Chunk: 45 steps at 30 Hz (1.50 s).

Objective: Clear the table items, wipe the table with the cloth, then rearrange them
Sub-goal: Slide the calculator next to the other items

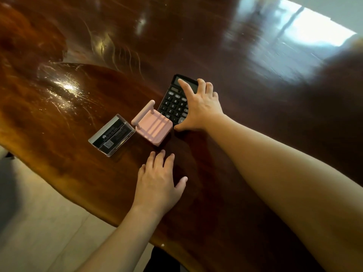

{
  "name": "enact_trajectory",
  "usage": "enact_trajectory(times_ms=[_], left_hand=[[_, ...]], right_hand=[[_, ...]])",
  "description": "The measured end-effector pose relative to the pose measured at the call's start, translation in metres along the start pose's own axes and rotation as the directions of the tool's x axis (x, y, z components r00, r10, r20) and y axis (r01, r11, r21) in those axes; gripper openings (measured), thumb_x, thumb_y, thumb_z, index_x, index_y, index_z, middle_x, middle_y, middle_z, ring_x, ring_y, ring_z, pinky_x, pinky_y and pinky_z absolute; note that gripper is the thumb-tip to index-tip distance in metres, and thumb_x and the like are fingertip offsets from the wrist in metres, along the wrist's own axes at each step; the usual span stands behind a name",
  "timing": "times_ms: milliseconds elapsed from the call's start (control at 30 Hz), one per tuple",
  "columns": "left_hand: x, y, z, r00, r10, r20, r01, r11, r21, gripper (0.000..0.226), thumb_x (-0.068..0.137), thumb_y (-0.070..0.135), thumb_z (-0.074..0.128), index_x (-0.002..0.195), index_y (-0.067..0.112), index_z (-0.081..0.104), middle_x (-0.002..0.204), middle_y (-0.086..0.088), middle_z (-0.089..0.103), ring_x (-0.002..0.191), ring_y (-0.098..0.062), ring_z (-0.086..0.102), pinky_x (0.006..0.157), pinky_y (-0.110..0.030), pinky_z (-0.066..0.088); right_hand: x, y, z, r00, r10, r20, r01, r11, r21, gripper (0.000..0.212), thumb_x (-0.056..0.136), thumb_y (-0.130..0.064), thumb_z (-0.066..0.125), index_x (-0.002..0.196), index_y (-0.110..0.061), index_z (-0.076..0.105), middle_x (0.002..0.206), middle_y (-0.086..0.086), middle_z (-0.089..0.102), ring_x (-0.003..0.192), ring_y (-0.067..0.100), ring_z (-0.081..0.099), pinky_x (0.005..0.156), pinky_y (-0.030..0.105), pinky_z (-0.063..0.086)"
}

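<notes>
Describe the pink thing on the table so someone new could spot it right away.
On the dark wooden table, three items sit in a row. The pink chair-shaped stand is the middle one, between the clear card holder and black calculator, the only pink object.

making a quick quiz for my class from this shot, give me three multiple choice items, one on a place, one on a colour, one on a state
1. Where does the small chair-shaped stand sit?
A. between the clear card holder and the calculator
B. on top of the calculator
C. on the floor

2. What colour is the chair-shaped stand?
A. green
B. pink
C. blue

3. What is the right hand doing?
A. resting in the person's lap
B. holding a cloth
C. spread over the calculator

Answers: 1 A, it stands on the table with one at each side. 2 B, its seat and back rail are pale pink. 3 C, fingers reach the screen end and the thumb its near corner, while the left hand lies flat on the wood.
</notes>
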State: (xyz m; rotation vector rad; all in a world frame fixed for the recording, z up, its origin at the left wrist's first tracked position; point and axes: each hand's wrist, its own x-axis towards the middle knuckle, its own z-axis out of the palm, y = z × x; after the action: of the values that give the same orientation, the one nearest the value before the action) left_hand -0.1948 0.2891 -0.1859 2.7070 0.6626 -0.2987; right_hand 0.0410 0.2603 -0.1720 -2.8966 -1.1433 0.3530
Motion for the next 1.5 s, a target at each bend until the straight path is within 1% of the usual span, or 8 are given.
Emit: enact_trajectory(times_ms=[200,300,533,767,933,1167,1367,1500], left_hand=[[0.0,-0.001,-0.001,1.0,0.008,-0.001,-0.008,1.0,0.017,0.077,0.083,0.067,0.053,0.145,0.023,0.041,0.151,-0.005,0.043,0.143,-0.029,0.033,0.106,-0.048,0.043],[0.003,-0.001,-0.006,1.0,0.014,-0.019,-0.014,1.0,0.009,0.076,0.083,0.066,0.052,0.145,0.023,0.041,0.148,-0.004,0.046,0.139,-0.027,0.038,0.102,-0.047,0.046],[0.013,-0.001,-0.018,0.998,0.043,-0.048,-0.043,0.999,-0.016,0.076,0.086,0.065,0.051,0.147,0.024,0.037,0.149,-0.003,0.045,0.138,-0.024,0.039,0.102,-0.044,0.044],[0.011,0.022,-0.039,0.985,0.168,-0.027,-0.169,0.984,-0.063,0.077,0.084,0.06,0.059,0.147,0.02,0.04,0.144,-0.005,0.049,0.132,-0.025,0.046,0.099,-0.043,0.045],[-0.001,0.066,-0.055,0.953,0.302,-0.007,-0.3,0.946,-0.122,0.077,0.082,0.054,0.067,0.146,0.018,0.044,0.138,-0.005,0.054,0.124,-0.025,0.052,0.097,-0.042,0.046],[-0.044,0.155,-0.056,0.808,0.584,0.073,-0.562,0.803,-0.198,0.081,0.08,0.061,0.065,0.149,0.028,0.038,0.148,0.004,0.048,0.135,-0.015,0.044,0.107,-0.037,0.041],[-0.125,0.261,-0.031,0.603,0.788,0.126,-0.757,0.615,-0.221,0.082,0.079,0.069,0.056,0.149,0.029,0.039,0.147,0.007,0.047,0.134,-0.013,0.044,0.102,-0.035,0.044],[-0.202,0.322,-0.007,0.464,0.867,0.18,-0.826,0.497,-0.265,0.081,0.079,0.071,0.054,0.149,0.033,0.036,0.147,0.01,0.046,0.132,-0.011,0.046,0.101,-0.034,0.046]], right_hand=[[-0.004,0.005,-0.001,0.999,-0.008,0.049,0.007,1.0,0.013,0.148,0.049,-0.086,0.077,0.16,-0.036,-0.006,0.168,0.022,-0.002,0.153,0.046,0.004,0.115,0.061,0.028],[-0.012,0.007,-0.002,1.0,-0.017,0.024,0.016,0.998,0.063,0.144,0.054,-0.086,0.075,0.161,-0.033,-0.006,0.169,0.02,-0.006,0.154,0.047,-0.002,0.117,0.061,0.025],[-0.061,0.02,-0.001,0.991,0.077,-0.106,-0.042,0.954,0.298,0.106,0.082,-0.064,0.069,0.162,-0.028,0.009,0.166,0.011,0.024,0.153,0.033,0.018,0.115,0.056,0.035],[-0.15,0.045,-0.014,0.968,0.225,-0.111,-0.164,0.903,0.397,0.089,0.087,-0.062,0.064,0.159,-0.022,0.028,0.155,0.006,0.044,0.142,0.027,0.039,0.11,0.048,0.044],[-0.236,0.067,-0.028,0.926,0.359,-0.118,-0.271,0.847,0.458,0.085,0.088,-0.061,0.064,0.157,-0.021,0.034,0.153,0.001,0.047,0.141,0.02,0.041,0.112,0.043,0.043],[-0.38,0.101,-0.042,0.81,0.569,-0.138,-0.43,0.738,0.519,0.083,0.088,-0.059,0.065,0.157,-0.022,0.035,0.157,0.002,0.044,0.146,0.017,0.035,0.116,0.041,0.039],[-0.534,0.125,-0.042,0.639,0.751,-0.165,-0.562,0.602,0.567,0.08,0.091,-0.062,0.059,0.157,-0.025,0.032,0.159,-0.003,0.04,0.147,0.013,0.032,0.117,0.037,0.037],[-0.641,0.125,-0.037,0.486,0.857,-0.17,-0.636,0.481,0.604,0.073,0.094,-0.057,0.059,0.155,-0.023,0.037,0.156,-0.002,0.044,0.144,0.014,0.035,0.116,0.035,0.037]])
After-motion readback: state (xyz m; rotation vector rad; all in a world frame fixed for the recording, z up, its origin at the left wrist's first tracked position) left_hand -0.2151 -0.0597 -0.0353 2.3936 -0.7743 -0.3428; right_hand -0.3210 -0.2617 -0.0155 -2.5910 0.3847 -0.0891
